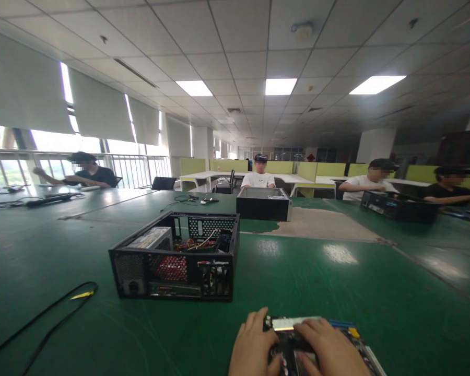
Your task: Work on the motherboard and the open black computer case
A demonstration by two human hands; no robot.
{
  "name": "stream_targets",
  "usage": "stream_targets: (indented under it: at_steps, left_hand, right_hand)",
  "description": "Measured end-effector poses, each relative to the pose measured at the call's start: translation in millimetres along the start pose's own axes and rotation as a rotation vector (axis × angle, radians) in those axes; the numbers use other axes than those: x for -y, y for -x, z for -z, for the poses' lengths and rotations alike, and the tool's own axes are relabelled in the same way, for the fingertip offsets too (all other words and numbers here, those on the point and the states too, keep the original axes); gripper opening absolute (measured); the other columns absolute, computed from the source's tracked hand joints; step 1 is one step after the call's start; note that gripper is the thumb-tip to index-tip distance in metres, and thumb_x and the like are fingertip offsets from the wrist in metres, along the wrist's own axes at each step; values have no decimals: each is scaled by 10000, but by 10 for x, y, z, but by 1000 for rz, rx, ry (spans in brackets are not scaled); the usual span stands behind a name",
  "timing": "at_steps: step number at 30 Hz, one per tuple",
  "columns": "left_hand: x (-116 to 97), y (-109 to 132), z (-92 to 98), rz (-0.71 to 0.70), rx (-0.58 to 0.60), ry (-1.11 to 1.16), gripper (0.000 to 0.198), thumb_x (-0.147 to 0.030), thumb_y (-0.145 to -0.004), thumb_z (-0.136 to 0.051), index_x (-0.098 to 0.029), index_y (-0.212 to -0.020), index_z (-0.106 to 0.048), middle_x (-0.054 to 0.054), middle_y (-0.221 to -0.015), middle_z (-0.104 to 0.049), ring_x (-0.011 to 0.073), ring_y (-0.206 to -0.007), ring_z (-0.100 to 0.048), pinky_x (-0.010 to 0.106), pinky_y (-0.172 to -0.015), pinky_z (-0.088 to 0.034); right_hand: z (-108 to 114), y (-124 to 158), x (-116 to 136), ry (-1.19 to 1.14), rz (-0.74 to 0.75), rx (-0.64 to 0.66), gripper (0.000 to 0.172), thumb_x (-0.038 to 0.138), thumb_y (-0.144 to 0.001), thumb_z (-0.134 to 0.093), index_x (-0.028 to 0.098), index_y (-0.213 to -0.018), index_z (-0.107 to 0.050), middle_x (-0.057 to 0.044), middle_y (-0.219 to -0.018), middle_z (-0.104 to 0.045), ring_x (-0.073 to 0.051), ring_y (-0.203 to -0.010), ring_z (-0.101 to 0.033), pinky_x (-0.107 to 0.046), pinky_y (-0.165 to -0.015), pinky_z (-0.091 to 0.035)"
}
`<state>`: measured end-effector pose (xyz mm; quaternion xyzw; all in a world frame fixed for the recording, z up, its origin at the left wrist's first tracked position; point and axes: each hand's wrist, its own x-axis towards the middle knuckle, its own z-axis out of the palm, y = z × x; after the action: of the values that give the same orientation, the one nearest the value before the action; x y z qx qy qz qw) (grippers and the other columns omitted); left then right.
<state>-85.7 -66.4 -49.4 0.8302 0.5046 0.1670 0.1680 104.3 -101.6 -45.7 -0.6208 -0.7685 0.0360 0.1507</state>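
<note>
A motherboard lies at the bottom edge of the view, on the green table. It carries a pale metal strip along its far edge, and blue and yellow slots at its right. My left hand is closed around the board's left side, fingers at the far corner and thumb over the top. My right hand reaches over the middle of the board with fingers bent down onto it and the thumb tucked beneath. Whatever small part lies under the right fingertips is hidden.
An open black computer case with power supply and loose wires stands ahead on the left. A black cable with a yellow tag lies left. Another case stands farther back on the green table. Several people sit around it.
</note>
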Motion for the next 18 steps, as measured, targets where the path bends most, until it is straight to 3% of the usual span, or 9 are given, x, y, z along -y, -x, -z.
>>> stream_targets:
  at_steps: [3, 7, 11, 14, 18]
  left_hand:
    - [45, -36, -45, -55, -1, 1, 194, -235, -756, -608, -259, -925, -700, 26, -1436, -424, 278, -1306, -322, 429, -1063, -287]
    - [44, -55, -22, -83, 62, 20, 185, -255, -771, -593, -237, -931, -685, 31, -1411, -452, 276, -1287, -339, 415, -1057, -293]
    - [-44, -42, 45, -21, 2, 38, 379, -284, -771, -595, -224, -1146, -593, 62, -1294, -538, 271, -1173, -437, 398, -986, -358]
    - [-79, -44, 67, 0, -28, 14, 473, -279, -816, -541, -233, -1285, -492, 61, -1244, -561, 265, -1133, -451, 386, -964, -364]
    - [-71, -74, 52, -71, 82, -32, 238, -219, -846, -475, -250, -1034, -618, 24, -1186, -595, 251, -1109, -463, 352, -886, -391]
  right_hand:
    - [66, -136, -239, -5, -29, 90, 473, 249, -740, -569, 308, -1206, -626, -72, -1274, -581, -310, -1169, -505, -446, -961, -413]
    - [87, -143, -395, -63, 32, 89, 352, 272, -805, -542, 346, -1130, -654, -37, -1127, -631, -244, -1033, -547, -376, -885, -424]
    - [90, -134, -410, -128, 74, 79, 244, 309, -864, -515, 350, -1040, -679, -17, -1009, -642, -206, -942, -560, -331, -829, -412]
    - [48, -151, -418, -194, 104, 36, 264, 301, -920, -440, 325, -1018, -684, -14, -991, -651, -183, -948, -563, -307, -844, -396]
    - [-51, -168, -435, -177, 113, -14, 284, 302, -941, -397, 302, -1015, -671, -19, -974, -660, -189, -938, -566, -323, -839, -390]
